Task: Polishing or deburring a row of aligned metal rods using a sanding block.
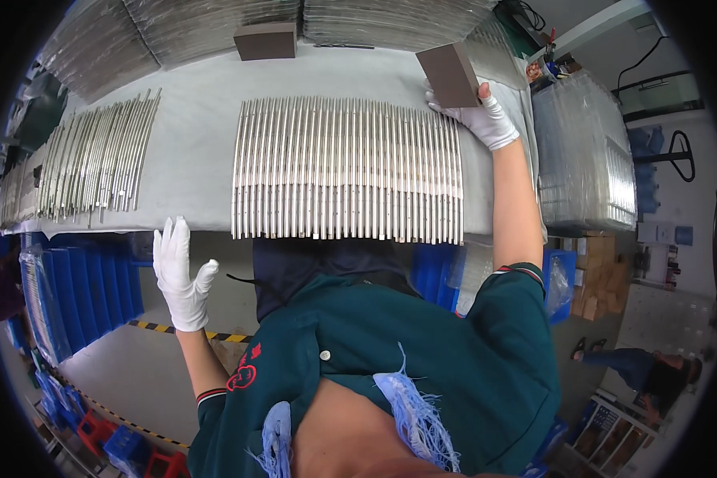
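Note:
A wide row of slim silvery metal rods (346, 171) lies side by side across the grey-covered table, their near ends lined up along its front edge. At the row's far right corner, my gloved right hand (484, 119) grips a brown rectangular block (449, 74) by its side, the thumb showing on its right edge. My gloved left hand (182, 275) is off the table's front edge, left of the row, its fingers stretched out and the thumb apart, with nothing in it. Another brown block (265, 41) stands behind the row.
More rods (99, 155) lie in a looser group at the left of the table (191, 151). Plastic-wrapped stacks (390, 22) line the back, and another wrapped stack (585, 151) is at the right. Blue bins (84, 283) sit below the left side. A person (653, 374) is at the far right.

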Demonstrator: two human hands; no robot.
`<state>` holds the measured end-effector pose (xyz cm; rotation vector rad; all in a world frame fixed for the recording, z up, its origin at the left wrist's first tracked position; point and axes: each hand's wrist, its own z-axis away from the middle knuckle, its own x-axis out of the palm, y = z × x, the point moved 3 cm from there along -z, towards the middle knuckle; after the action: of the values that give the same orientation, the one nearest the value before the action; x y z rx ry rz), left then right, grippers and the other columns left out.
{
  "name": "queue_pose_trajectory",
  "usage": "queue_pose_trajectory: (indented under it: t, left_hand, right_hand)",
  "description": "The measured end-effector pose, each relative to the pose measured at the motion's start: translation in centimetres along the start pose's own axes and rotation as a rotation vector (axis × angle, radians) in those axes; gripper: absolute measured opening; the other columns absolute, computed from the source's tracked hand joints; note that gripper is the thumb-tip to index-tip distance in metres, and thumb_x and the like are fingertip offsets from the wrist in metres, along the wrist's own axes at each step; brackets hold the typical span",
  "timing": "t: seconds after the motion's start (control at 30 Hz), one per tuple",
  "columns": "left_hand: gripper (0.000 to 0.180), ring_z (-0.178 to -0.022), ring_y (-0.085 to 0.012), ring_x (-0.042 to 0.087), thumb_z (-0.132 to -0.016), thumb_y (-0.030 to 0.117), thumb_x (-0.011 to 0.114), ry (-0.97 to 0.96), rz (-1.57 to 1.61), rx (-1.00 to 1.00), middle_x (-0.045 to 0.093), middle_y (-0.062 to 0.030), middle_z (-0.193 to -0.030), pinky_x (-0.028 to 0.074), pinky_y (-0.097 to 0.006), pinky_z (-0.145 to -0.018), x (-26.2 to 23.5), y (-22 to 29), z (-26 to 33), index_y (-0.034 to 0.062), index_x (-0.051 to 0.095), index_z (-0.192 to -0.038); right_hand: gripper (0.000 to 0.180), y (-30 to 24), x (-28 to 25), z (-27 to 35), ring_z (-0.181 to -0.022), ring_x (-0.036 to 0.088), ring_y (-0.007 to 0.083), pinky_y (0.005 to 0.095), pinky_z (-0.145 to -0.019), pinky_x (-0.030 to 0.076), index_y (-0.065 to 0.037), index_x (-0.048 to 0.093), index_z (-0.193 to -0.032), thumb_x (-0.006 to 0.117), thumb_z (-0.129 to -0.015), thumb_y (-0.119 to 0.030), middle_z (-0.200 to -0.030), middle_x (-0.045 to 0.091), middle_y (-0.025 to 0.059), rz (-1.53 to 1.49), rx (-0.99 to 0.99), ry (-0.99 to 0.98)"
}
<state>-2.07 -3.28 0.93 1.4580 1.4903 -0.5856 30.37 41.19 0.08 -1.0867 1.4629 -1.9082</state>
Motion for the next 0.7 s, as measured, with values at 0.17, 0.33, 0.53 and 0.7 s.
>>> queue_pose_trajectory:
  t: [0.17,0.33,0.53,0.7]
  left_hand:
    - [0.076,-0.134,-0.0342,0.046,-0.092,0.055,0.056,-0.013,0.132,0.006,0.052,-0.0161,-0.142,0.030,-0.048,-0.114,1.1,0.7,-1.2,-0.0006,0.044,-0.143]
    - [0.085,-0.142,-0.0319,0.034,-0.096,0.064,0.040,0.018,1.125,-0.418,0.040,-0.0211,-0.149,0.024,-0.045,-0.118,3.7,2.9,-5.8,-0.0007,0.029,-0.150]
    - [0.088,-0.145,-0.0329,0.025,-0.096,0.064,0.041,0.121,1.822,-0.666,0.026,-0.0236,-0.155,0.021,-0.044,-0.121,8.3,1.2,-11.2,0.0010,0.019,-0.153]
    - [0.089,-0.146,-0.0331,0.021,-0.095,0.064,0.043,0.115,1.993,-0.704,0.021,-0.0245,-0.156,0.019,-0.043,-0.121,8.8,1.3,-11.9,0.0015,0.018,-0.153]
  right_hand:
    - [0.112,0.1,-0.1,-0.2,-0.126,0.051,0.0351,0.0441,-0.113,0.038,0.005,0.036,-0.143,0.075,-0.067,-0.067,-0.136,0.050,0.0223,-0.036,0.006,-0.004]
    - [0.108,-0.2,1.1,0.0,-0.126,0.052,0.0337,0.0452,-0.112,0.039,0.005,0.037,-0.143,0.071,-0.071,-0.068,-0.137,0.050,0.0209,0.067,0.025,-0.006]
    - [0.104,-1.9,4.4,3.6,-0.128,0.050,0.0316,0.0454,-0.111,0.039,0.002,0.038,-0.143,0.067,-0.075,-0.071,-0.138,0.051,0.0168,0.118,-0.244,0.199]
    - [0.098,-0.6,5.2,10.6,-0.128,0.050,0.0296,0.0436,-0.111,0.036,0.002,0.040,-0.143,0.064,-0.080,-0.069,-0.137,0.052,0.0158,0.213,-0.334,0.430]
